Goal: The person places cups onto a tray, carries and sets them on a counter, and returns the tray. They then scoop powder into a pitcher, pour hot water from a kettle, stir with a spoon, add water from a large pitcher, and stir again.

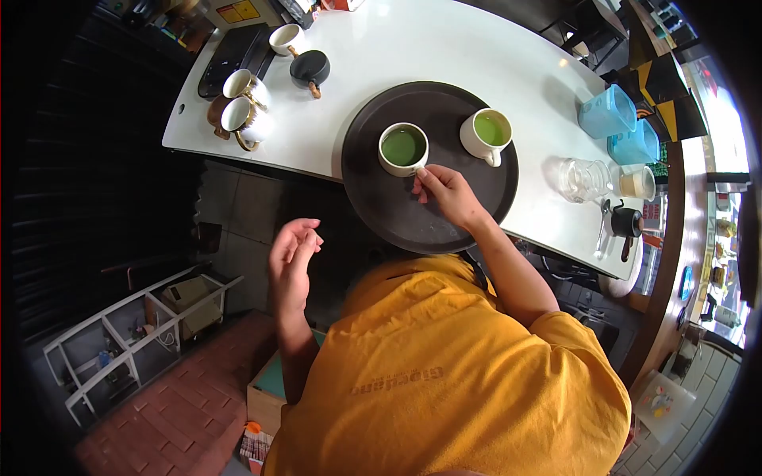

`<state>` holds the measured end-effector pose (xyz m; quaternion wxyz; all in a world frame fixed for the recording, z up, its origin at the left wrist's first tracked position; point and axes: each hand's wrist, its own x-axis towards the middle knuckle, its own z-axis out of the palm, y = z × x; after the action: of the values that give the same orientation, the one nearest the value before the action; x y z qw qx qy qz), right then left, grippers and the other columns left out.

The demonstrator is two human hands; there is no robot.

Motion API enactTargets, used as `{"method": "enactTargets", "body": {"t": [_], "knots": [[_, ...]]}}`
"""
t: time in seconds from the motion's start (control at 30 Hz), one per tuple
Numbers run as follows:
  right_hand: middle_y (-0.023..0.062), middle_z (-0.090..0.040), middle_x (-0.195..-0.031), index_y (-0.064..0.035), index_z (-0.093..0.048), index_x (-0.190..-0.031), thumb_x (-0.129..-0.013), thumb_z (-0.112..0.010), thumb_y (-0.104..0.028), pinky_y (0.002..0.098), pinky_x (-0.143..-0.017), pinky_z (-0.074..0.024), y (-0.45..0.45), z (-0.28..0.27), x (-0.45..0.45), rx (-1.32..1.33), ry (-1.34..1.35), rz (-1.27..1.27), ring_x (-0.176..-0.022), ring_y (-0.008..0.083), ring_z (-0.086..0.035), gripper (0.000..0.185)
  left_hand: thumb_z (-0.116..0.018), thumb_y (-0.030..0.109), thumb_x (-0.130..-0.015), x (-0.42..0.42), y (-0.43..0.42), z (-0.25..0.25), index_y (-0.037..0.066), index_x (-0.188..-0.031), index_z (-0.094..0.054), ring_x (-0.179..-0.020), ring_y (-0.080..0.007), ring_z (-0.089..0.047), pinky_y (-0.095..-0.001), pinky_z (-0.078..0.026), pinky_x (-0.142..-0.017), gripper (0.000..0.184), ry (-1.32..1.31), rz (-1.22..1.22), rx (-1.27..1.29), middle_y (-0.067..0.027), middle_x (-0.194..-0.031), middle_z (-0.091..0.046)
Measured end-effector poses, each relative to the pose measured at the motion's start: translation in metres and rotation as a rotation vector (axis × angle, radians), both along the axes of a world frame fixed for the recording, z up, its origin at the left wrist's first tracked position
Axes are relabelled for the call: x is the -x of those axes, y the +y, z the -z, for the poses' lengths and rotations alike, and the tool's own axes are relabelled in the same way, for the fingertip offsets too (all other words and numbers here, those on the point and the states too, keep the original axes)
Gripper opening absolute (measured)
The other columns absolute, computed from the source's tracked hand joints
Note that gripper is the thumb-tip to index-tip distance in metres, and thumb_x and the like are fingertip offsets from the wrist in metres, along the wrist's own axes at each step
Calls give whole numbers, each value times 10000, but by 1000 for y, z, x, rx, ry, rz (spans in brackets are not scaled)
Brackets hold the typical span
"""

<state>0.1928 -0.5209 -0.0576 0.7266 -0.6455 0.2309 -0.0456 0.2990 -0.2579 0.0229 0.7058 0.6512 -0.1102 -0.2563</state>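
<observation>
A round dark tray (429,214) lies on the white counter and juts out over its front edge. On it stand two cream cups with green liquid, a left cup (403,151) of darker green and a right cup (486,136) of lighter green. My right hand (446,193) pinches the handle of the left cup, at the cup's lower right. Left of the tray, off the counter's edge, my left hand (294,252) hangs in the air with nothing in it, its fingers partly curled and apart.
At the counter's left are white and gold cups (244,119), another cup (286,40), a black round tool (309,70) and a black device (234,63). To the right stand blue containers (608,113), clear glasses (583,179) and a small black pot (626,221).
</observation>
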Motion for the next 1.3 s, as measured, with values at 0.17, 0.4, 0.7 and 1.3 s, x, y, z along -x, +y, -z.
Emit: {"method": "enactTargets", "body": {"t": [0.17,0.4,0.7,1.3], "knots": [[10,-584,-736,-1,-608,-906,-993,-493,-257,241,-639,-457,2,-2,-2,66,19,40,-642,75,-535,294,-607,155,-934,-6,-8,26,-40,-987,-661,-733,-69,-566,-214,-458,-701,209,4,38,-264,-34,-810,-654],[9,-505,-555,-21,-612,-877,-868,-688,-200,246,-509,-416,-4,-25,18,613,-22,418,-505,72,-463,195,-459,395,-991,-20,-33,45,27,-1036,-677,-648,-50,-494,-202,-376,-618,430,70,-22,-358,5,-731,-616],[105,-628,-1000,-63,-595,-1120,-868,-599,-174,413,-847,-416,-125,31,67,1070,180,604,-953,287,-548,275,-432,583,-938,-15,-82,84,49,-1233,-458,-893,-138,-509,-303,-429,-768,610,231,-51,-490,-64,-1128,-535],[220,-537,-1087,-8,-536,-1196,-816,-493,-39,470,-913,-397,-140,37,52,1023,96,308,-1027,403,-495,383,-454,314,-1005,23,-119,100,5,-1034,-538,-813,-209,-521,-341,-431,-772,322,-70,-488,-568,-112,-886,-582]]}}
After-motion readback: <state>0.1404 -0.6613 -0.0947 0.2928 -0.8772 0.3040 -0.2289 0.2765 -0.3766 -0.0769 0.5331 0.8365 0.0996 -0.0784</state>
